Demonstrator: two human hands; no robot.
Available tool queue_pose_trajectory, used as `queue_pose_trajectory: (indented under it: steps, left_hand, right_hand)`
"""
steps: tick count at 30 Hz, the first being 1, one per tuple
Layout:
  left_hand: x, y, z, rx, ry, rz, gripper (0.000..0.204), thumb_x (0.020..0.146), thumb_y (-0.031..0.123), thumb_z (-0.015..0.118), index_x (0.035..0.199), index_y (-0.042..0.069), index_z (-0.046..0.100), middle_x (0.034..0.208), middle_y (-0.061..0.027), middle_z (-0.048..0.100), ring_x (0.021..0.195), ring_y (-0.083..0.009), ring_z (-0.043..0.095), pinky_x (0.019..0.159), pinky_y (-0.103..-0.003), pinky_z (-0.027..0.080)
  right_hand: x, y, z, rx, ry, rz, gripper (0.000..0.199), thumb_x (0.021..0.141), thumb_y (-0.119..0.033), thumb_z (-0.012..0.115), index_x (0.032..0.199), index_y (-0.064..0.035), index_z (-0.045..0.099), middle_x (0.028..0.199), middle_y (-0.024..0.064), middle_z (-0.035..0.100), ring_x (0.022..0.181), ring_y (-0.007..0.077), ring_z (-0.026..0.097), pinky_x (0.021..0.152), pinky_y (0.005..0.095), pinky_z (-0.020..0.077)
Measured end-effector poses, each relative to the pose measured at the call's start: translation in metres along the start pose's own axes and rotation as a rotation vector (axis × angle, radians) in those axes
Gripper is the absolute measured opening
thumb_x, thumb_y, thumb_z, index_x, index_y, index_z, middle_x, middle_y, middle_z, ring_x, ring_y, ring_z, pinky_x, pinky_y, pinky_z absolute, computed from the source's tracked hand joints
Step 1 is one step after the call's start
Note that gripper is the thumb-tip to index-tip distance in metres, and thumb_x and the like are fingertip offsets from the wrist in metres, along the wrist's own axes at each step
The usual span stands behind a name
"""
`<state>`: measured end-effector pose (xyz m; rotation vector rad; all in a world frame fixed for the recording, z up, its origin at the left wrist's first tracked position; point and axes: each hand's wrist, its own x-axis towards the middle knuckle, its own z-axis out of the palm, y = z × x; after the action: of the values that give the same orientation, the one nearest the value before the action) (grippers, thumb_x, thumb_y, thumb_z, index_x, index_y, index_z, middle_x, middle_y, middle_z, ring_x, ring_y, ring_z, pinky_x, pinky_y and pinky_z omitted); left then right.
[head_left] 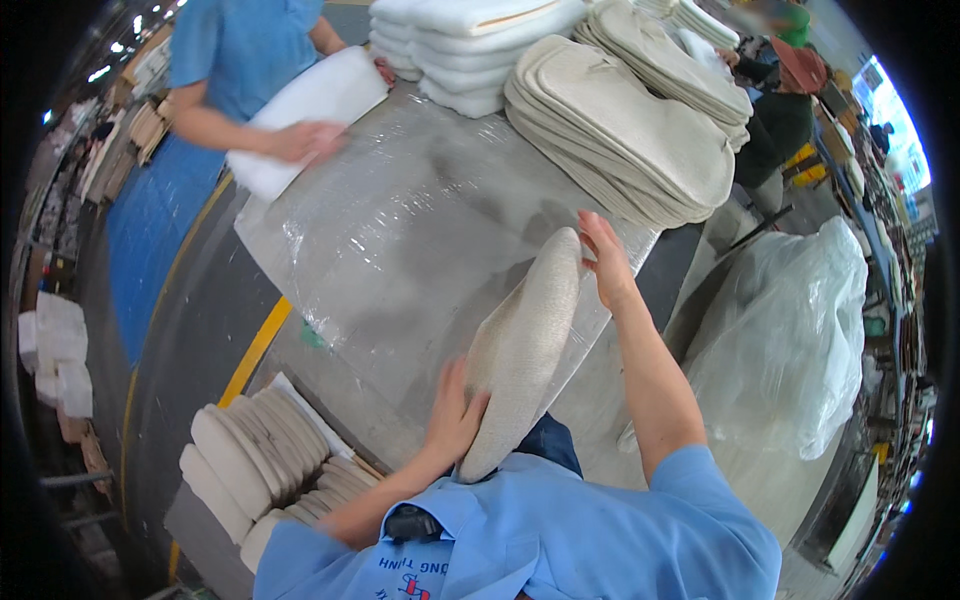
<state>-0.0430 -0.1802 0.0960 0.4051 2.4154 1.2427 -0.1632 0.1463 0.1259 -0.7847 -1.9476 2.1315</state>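
Observation:
A puffy beige fabric cushion (522, 350) is tilted upright in front of my chest, its lower end against my shirt. My left hand (455, 415) grips its left edge low down, the thumb lying on the near face. Close to the upper right end of the cushion is my right hand (605, 260), fingers stretched out and apart; whether they touch the fabric I cannot tell. Beyond the cushion is a grey table (380, 260) covered in clear plastic film.
Stacked flat beige cushions (630, 130) stand at the table's far right, beside folded white padding (470, 50). Across the table a co-worker in blue (245, 60) handles a white padding sheet (325, 95). More beige cushions (255, 450) fill the lower left; a clear plastic bag (785, 330) bulges at right.

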Motion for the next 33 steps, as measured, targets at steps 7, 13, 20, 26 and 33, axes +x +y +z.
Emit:
queue_pose_trajectory:
  steps: [7, 13, 20, 26, 33]
  left_hand:
    - [-0.093, -0.065, 0.012, -1.124, -0.256, -1.084, 0.092, 0.091, 0.049, 0.078, 0.151, -0.006, 0.037, 0.115, -0.0192, 0.068, 0.094, -0.0256, 0.066, 0.086, -0.04, 0.056]
    - [-0.097, -0.028, -0.006, -0.921, 0.117, -0.649, 0.075, 0.089, 0.021, 0.081, 0.147, -0.003, 0.04, 0.117, -0.0176, 0.066, 0.103, -0.0252, 0.066, 0.09, -0.04, 0.055]
    - [-0.086, -0.049, -0.079, -0.454, 0.405, -0.356, 0.085, 0.079, 0.014, 0.086, 0.144, -0.001, 0.034, 0.126, -0.0213, 0.058, 0.114, -0.0295, 0.062, 0.093, -0.041, 0.054]
    - [-0.077, -0.088, -0.063, -0.341, 0.386, -0.568, 0.069, 0.084, 0.022, 0.084, 0.131, 0.0, 0.039, 0.123, -0.0211, 0.058, 0.11, -0.029, 0.061, 0.092, -0.04, 0.052]
    - [-0.077, -0.078, -0.067, -0.849, 0.646, -0.535, 0.042, 0.104, 0.039, 0.06, 0.125, 0.004, 0.051, 0.125, -0.0113, 0.058, 0.117, -0.0235, 0.057, 0.103, -0.038, 0.046]
  right_hand:
    - [-0.01, -0.026, 0.032, -0.085, -0.129, 0.192, 0.038, 0.084, -0.013, 0.071, 0.121, -0.0067, 0.066, 0.11, 0.0115, 0.068, 0.104, 0.0227, 0.062, 0.09, 0.0352, 0.0499]
    - [-0.041, -0.032, -0.03, 0.198, -0.208, 0.0, 0.051, 0.078, -0.003, 0.065, 0.129, -0.0079, 0.062, 0.128, 0.0118, 0.064, 0.113, 0.0231, 0.061, 0.095, 0.0366, 0.0507]
    - [-0.126, 0.045, -0.061, 0.043, -0.182, 0.094, 0.062, 0.08, -0.015, 0.078, 0.137, -0.0036, 0.055, 0.133, 0.013, 0.063, 0.124, 0.0278, 0.06, 0.102, 0.0419, 0.0488]
    - [-0.119, 0.082, -0.048, -0.721, -0.158, 0.194, 0.084, 0.07, -0.042, 0.09, 0.134, 0.0005, 0.057, 0.124, 0.0225, 0.067, 0.118, 0.0309, 0.064, 0.099, 0.041, 0.0509]
    - [-0.096, 0.033, -0.014, -0.572, -0.278, -0.047, 0.082, 0.079, -0.06, 0.08, 0.13, 0.001, 0.06, 0.119, 0.0205, 0.07, 0.112, 0.0318, 0.068, 0.094, 0.0416, 0.0528]
